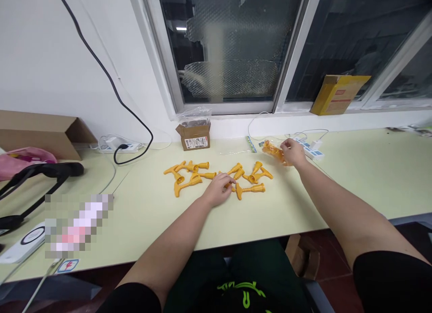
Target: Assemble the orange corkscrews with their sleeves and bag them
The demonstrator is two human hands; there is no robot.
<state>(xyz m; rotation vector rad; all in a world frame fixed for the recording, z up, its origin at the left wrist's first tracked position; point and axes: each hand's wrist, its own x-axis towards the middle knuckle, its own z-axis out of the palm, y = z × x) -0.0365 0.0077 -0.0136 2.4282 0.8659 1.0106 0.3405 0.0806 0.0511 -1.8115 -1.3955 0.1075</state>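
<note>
Several yellow plastic T-handled pieces (pixel 251 190) with flared, ribbed ends lie in two loose groups on the table. Between the groups, my left hand (pixel 218 190) has its fingers curled down over one yellow piece, mostly hidden beneath them. Farther right and back, my right hand (pixel 294 152) pinches the right end of a crumpled clear plastic bag (pixel 272 152) with orange-yellow colour showing through it. The bag's exact contents cannot be made out. A green-and-blue strip (pixel 251 144) lies just left of the bag.
Behind the pieces stands a small open cardboard box (pixel 195 136). A power strip (pixel 312 152) with cables sits beyond my right hand. At left are a black strap-like frame (pixel 47 187), a white charger pad (pixel 29 243) and a larger cardboard box (pixel 37 131). A yellow carton (pixel 339 95) leans on the windowsill.
</note>
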